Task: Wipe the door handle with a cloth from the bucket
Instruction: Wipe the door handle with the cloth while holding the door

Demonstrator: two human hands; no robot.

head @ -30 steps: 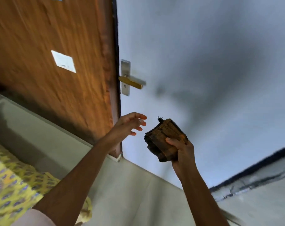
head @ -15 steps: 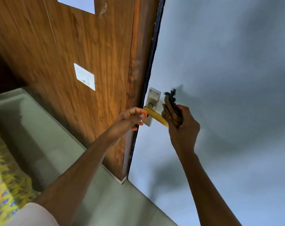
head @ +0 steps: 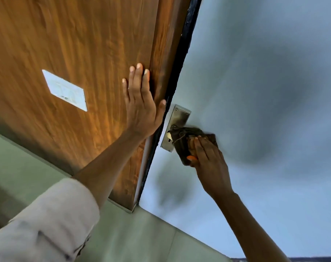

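Observation:
A metal door handle plate (head: pixel 177 118) sits on the pale blue-grey door (head: pixel 255 91), right beside the dark door edge. My right hand (head: pixel 208 157) grips a dark brown cloth (head: pixel 183 142) wrapped over the handle's lever, which is hidden under it. My left hand (head: pixel 142 103) lies flat with fingers spread on the wooden panel (head: pixel 75 53), just left of the handle plate, holding nothing.
A white switch plate (head: pixel 65 90) is set in the wooden panel to the left. Pale green floor (head: pixel 132 233) runs along the bottom. The black door edge (head: pixel 172 91) separates wood and door.
My right hand has brought the cloth down over the lever and wrapped it. My left hand left the handle and now presses flat on the wooden panel. The view has moved closer.

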